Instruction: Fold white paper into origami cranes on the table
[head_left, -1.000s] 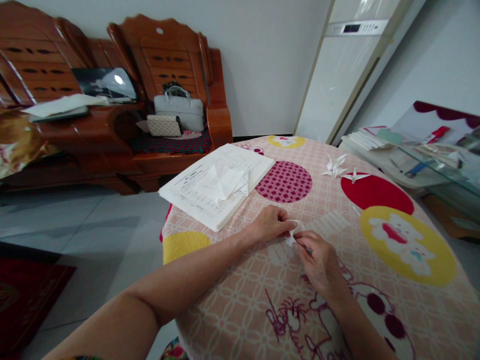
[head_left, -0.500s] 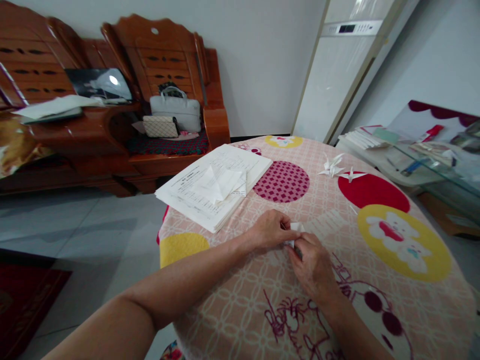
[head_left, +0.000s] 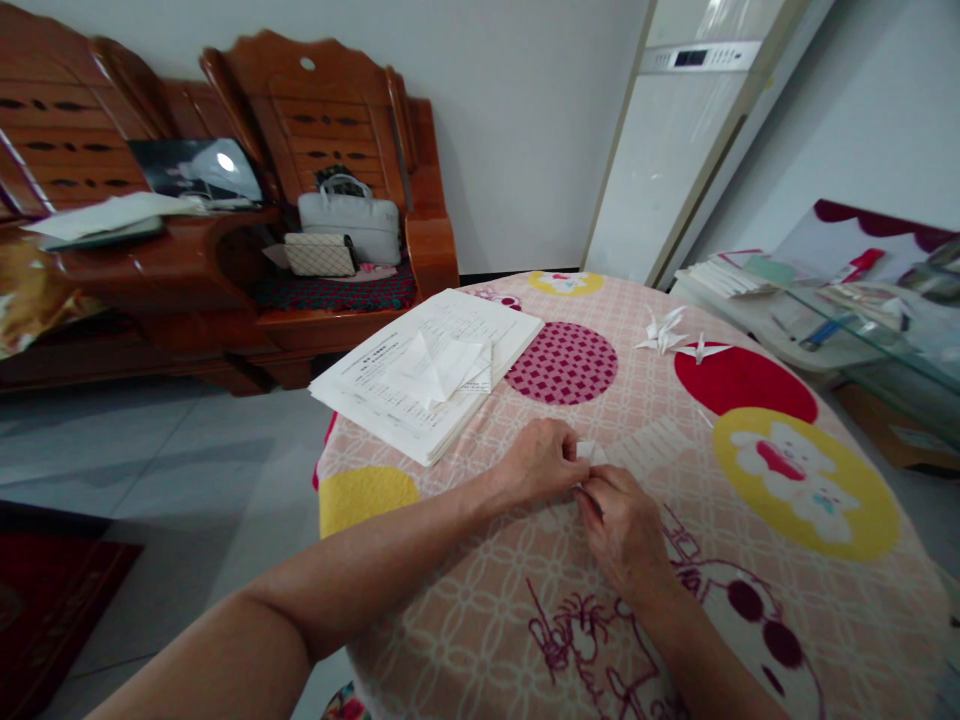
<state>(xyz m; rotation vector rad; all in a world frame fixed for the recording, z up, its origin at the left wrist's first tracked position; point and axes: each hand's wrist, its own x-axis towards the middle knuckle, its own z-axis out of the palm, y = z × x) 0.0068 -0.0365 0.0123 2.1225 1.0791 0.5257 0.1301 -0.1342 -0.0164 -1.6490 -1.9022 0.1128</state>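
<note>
A small folded piece of white paper (head_left: pixel 590 453) is pinched between my two hands over the patterned tablecloth (head_left: pixel 480 560). My left hand (head_left: pixel 541 458) grips its left side, with the fingers curled in. From the right, my right hand (head_left: pixel 619 515) holds its lower edge between thumb and fingers. Most of the paper is hidden by my fingers. Folded paper cranes (head_left: pixel 663 328) lie farther back on the right, one of them (head_left: pixel 700 349) by the red circle.
A stack of printed sheets (head_left: pixel 375 400) with folded white paper (head_left: pixel 435 368) on top lies at the table's left. Behind stand a wooden bench (head_left: pixel 330 85) with a grey handbag (head_left: pixel 356 228) and a tall white air conditioner (head_left: pixel 667 150). A cluttered glass-topped stand (head_left: pixel 885 345) is at right.
My fingers have shifted slightly on the folded paper, and its visible part now looks smaller and a little lower. Everything else stays in place, apart from a tiny camera shift.
</note>
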